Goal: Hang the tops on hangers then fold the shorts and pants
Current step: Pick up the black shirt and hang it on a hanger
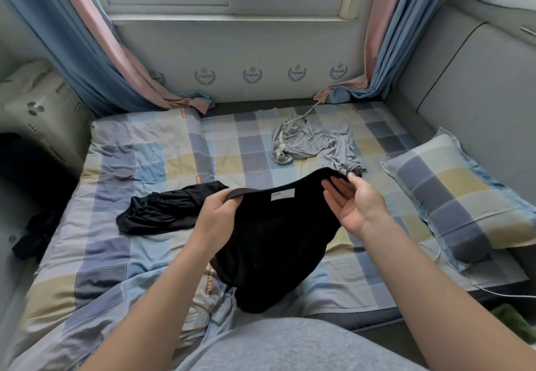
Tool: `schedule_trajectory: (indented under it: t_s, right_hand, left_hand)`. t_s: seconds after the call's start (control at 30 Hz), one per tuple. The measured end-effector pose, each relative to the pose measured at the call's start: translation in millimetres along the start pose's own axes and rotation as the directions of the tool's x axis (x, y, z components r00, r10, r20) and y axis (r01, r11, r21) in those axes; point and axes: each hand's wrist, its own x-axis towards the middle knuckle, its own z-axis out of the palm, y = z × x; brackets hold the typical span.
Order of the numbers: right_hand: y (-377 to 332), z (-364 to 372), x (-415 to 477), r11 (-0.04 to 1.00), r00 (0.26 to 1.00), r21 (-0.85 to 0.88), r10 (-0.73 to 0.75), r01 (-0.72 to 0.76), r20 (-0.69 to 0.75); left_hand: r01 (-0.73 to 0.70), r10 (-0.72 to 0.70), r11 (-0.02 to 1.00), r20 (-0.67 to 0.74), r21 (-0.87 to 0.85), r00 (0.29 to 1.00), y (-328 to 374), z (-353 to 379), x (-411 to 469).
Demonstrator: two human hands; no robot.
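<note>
A black garment (pixel 269 243) with a white label at its waistband hangs above the bed in front of me. My left hand (pixel 216 215) pinches the waistband's left end. My right hand (pixel 352 206) is at the waistband's right end, palm up; thumb and index finger pinch the edge, the other fingers straight. A second black garment (pixel 162 211) lies crumpled on the bed to the left. Grey drawstring pants (pixel 313 143) lie bunched further back on the bed.
The bed (pixel 116 254) has a checked blue, yellow and grey cover. A matching pillow (pixel 452 190) lies at the right, with a white cable beside it. Curtains hang either side of the window. Dark cloth (pixel 32 240) lies off the bed's left edge.
</note>
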Motion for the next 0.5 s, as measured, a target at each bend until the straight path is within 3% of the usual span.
schedule_trajectory:
  t_s: [0.23, 0.33, 0.4, 0.5]
  right_hand:
    - [22.9, -10.7, -3.9, 0.995, 1.0, -0.097, 0.005, -0.004, 0.01]
    - [32.5, -10.2, -13.5, 0.945, 0.976, -0.313, -0.032, 0.1, 0.218]
    - [39.6, -7.4, -22.5, 0.813, 0.901, -0.526, 0.003, 0.251, 0.434]
    - [59.2, 3.0, -34.7, 0.488, 0.755, -0.723, 0.179, 0.49, 0.631]
  left_hand:
    - [-0.006, 0.005, 1.0, 0.071, 0.012, 0.997, 30.8, 1.1, -11.8]
    - [0.005, -0.009, 0.999, 0.116, 0.034, 0.993, 34.4, 3.4, -17.0]
    - [-0.015, 0.007, 0.998, 0.142, 0.059, 0.99, 39.1, 4.0, -19.4]
    - [-0.093, 0.066, 0.985, 0.18, 0.142, 0.981, 51.1, 3.7, -22.1]
